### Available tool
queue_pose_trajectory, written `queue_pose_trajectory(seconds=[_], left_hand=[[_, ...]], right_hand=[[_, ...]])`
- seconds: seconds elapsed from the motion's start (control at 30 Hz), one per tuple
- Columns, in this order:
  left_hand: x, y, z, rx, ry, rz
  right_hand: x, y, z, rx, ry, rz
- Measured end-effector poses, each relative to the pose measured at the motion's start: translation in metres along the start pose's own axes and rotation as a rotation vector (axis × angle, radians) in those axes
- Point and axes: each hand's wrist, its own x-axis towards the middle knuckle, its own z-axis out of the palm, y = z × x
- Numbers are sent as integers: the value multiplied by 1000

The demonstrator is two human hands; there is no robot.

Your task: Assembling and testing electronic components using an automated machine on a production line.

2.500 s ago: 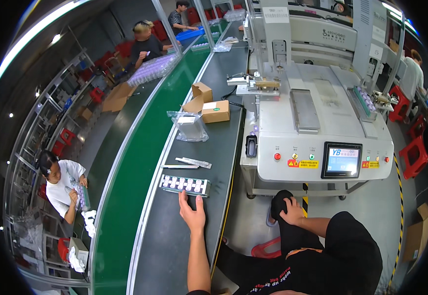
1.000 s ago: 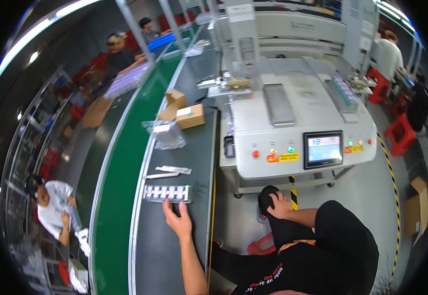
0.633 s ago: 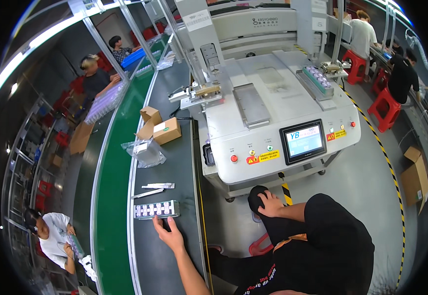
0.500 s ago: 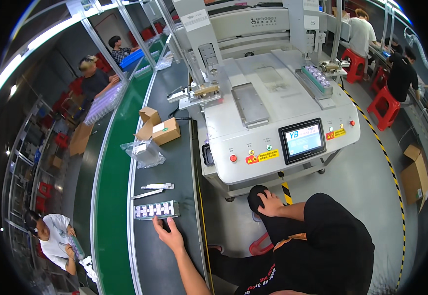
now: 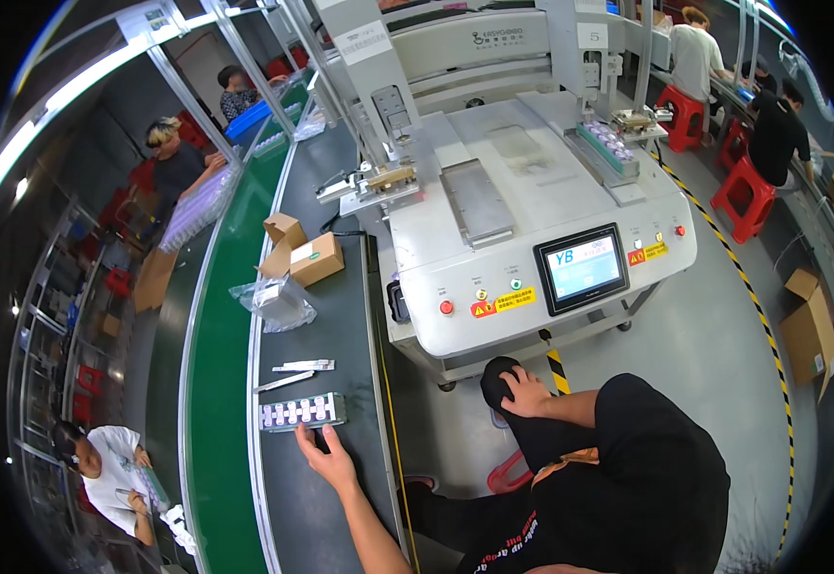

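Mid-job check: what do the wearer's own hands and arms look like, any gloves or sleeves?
No gloves or wristwear show on the left hand or right hand. Both visible forearms are bare. A loose black sleeve covers the right upper arm; the left sleeve is out of view.

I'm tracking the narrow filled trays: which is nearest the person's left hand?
The tray on the dark bench, right by the left hand. A second tray sits on the white machine; a co-worker at lower left holds a third tray.
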Motion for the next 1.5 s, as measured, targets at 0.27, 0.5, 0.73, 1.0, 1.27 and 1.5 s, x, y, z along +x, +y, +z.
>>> queue_pose_trajectory(seconds=[0.27,0.5,0.73,1.0,1.27,1.5], left_hand=[[1,-12,-8,-24,-8,-30],[0,-15,-10,-120,39,-47],[-1,-13,-17,-46,63,-63],[-1,-12,-21,32,51,-41],[-3,-7,-21,121,34,-59],[1,-16,-28,111,51,-24]], right_hand=[[-8,2,2,84,-22,0],[-23,10,-5,325,171,-170],[-18,-21,-127,639,489,-410],[14,25,-249,398,818,-397],[9,140,-297,66,1224,-102],[63,147,-412,-102,1023,269]])
